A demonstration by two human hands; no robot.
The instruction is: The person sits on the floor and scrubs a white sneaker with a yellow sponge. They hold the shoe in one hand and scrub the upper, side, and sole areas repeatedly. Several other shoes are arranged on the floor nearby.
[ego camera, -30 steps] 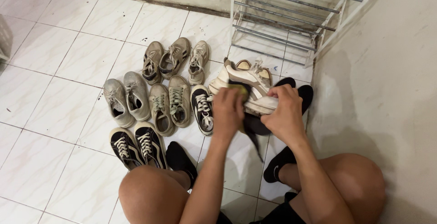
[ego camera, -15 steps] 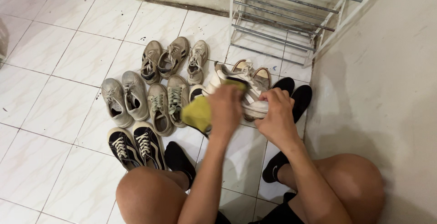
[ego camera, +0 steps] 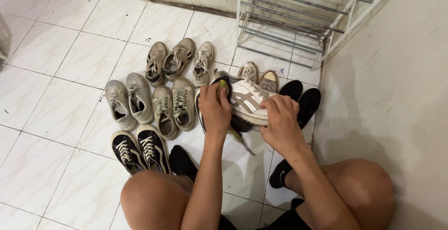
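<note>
Around one metal shoe rack (ego camera: 298, 20), shoes sat on the floor tiles. Seven beige or grey sneakers (ego camera: 163, 104) lay left of the rack, with three black laced sneakers (ego camera: 140, 148) nearer the person. Two black slip-ons (ego camera: 301, 97) and two tan canvas shoes (ego camera: 259, 76) lay just below the rack. One white sneaker (ego camera: 247, 101) was held up.

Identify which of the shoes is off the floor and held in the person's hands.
The white sneaker with tan side stripes: the right hand grips it while the left hand presses a yellow cloth on it. Others lie on tiles.
</note>
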